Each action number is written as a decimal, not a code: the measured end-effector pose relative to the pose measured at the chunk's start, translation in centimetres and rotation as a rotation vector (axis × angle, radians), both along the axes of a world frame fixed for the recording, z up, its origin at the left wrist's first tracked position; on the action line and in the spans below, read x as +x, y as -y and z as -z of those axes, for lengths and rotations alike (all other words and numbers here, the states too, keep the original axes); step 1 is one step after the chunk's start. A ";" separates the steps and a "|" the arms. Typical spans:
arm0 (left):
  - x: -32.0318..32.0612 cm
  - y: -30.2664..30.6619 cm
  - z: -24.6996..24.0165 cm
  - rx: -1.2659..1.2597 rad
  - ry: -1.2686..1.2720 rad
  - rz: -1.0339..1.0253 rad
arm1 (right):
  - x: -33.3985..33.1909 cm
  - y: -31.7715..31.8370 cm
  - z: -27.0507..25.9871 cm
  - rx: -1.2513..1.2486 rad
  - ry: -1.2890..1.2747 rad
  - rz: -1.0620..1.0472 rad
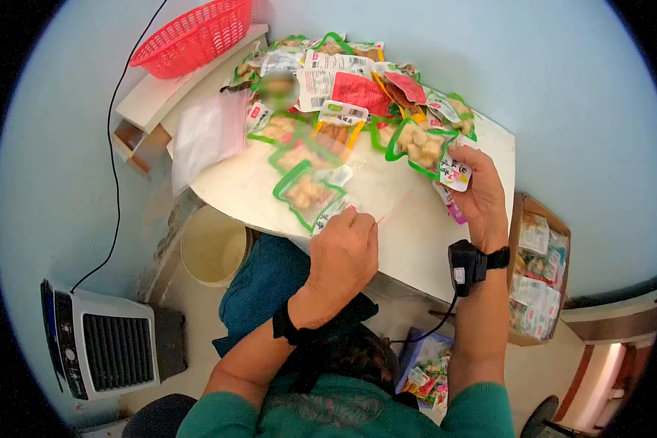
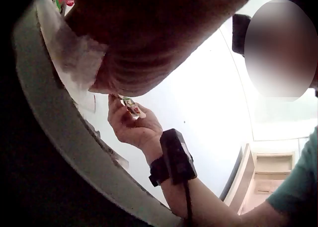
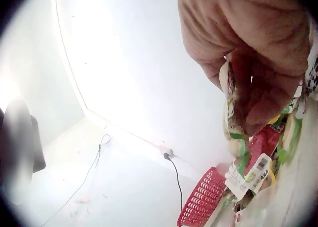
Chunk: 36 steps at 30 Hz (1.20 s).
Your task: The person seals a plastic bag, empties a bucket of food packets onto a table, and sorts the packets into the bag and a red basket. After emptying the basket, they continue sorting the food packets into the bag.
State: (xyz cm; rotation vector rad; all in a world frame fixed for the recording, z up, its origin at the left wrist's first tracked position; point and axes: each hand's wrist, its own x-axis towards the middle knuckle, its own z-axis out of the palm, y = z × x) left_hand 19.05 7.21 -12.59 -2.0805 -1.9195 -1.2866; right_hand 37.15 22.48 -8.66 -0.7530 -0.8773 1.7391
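In the head view the left hand [image 1: 344,252] pinches the lower corner of a green-edged clear packet [image 1: 306,193] of pale pieces, near the table's front edge. The right hand [image 1: 480,191] grips another green-edged packet [image 1: 420,146] by its white printed end, above the right part of the table. A purple-and-white packet [image 1: 451,203] shows beneath that hand. In the right wrist view the right hand [image 3: 248,43] holds a packet [image 3: 231,100] seen edge-on. The left wrist view shows the right hand [image 2: 133,125] beyond the near hand [image 2: 134,48].
Many packets [image 1: 336,80] are heaped at the back of the white table [image 1: 409,252]. Clear plastic bags [image 1: 210,139] lie at its left, with a red basket [image 1: 197,40] behind. A bucket [image 1: 213,244], a packet-filled carton [image 1: 536,281] and a blue crate [image 1: 409,361] stand below.
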 end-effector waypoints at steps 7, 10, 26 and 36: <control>-1.2 -0.6 -0.7 0.030 0.248 0.017 | -0.2 1.7 -2.0 0.052 0.005 0.114; -1.5 -0.7 -1.0 0.031 0.294 0.021 | 0.3 4.0 -4.0 0.125 0.124 0.147; -1.2 0.6 -3.1 0.066 0.198 0.064 | -1.1 12.0 -0.1 -0.067 0.102 -0.016; -0.4 1.2 -3.4 0.106 0.127 0.142 | -3.1 11.8 1.1 -0.063 -0.095 -0.241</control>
